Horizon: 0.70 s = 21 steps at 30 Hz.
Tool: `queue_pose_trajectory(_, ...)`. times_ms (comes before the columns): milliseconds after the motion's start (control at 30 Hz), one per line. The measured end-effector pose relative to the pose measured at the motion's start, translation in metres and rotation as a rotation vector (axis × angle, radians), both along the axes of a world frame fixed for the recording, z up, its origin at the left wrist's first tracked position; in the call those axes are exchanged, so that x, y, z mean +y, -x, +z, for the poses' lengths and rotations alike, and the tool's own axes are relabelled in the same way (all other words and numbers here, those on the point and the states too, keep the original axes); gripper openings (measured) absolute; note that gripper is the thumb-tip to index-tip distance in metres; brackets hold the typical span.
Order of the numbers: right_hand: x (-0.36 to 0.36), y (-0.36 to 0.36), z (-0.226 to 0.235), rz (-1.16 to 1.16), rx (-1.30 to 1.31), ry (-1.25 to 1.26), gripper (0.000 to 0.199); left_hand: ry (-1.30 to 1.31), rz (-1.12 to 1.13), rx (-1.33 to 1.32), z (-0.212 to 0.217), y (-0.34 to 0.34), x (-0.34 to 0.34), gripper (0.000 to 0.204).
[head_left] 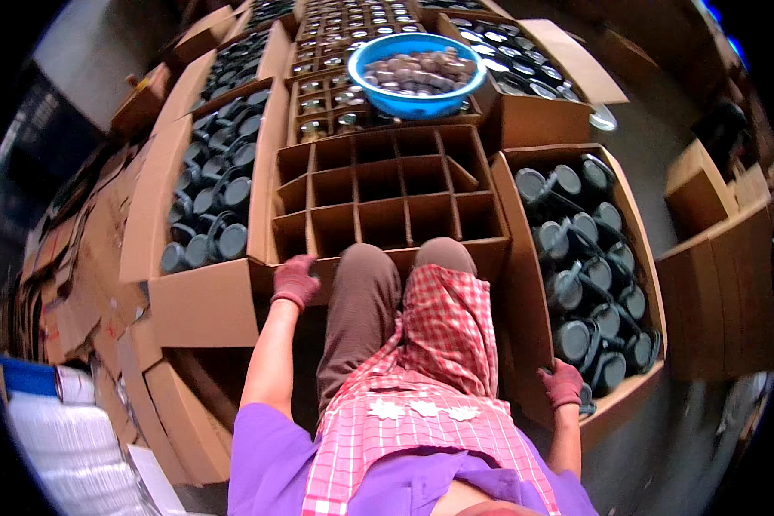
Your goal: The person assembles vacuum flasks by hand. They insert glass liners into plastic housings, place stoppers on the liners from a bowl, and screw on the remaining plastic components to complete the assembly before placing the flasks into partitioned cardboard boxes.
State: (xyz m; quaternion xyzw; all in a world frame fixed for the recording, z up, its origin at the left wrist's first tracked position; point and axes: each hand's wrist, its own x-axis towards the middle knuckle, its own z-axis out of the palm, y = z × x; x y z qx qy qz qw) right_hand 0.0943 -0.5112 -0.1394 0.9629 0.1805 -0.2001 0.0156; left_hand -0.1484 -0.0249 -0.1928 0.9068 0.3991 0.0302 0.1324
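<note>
Divided cardboard box (385, 193), empty, sits just past the knees; left hand (295, 280) fingers clamp its near edge. Right hand (563, 383), fingers curled, grips the jar carton (514, 284); a tug could tip jars (589, 284).

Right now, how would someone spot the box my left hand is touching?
Start at the blue bowl of brown lids at the top and come straight down to the box in front of the knees. That cardboard box, its near edge under the left hand, holds only empty dividers, while the boxes beside it are full of dark jars.
</note>
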Motion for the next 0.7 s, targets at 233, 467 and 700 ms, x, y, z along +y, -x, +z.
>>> queue_pose_trajectory(233,0.157,-0.053,-0.003,0.441,-0.319,-0.836,0.045,-0.103,0.064,-0.162,-0.037,0.009,-0.002,0.038)
queue_pose_trajectory(467,0.267,-0.114,-0.084,0.874,-0.128,-0.073,0.038,-0.231,-0.067,-0.019,-0.022,0.008,0.003,0.051)
queue_pose_trajectory(700,0.258,-0.136,-0.109,0.998,-0.172,-0.270,0.026,0.231,0.024,0.311,-0.003,-0.036,0.025,0.033)
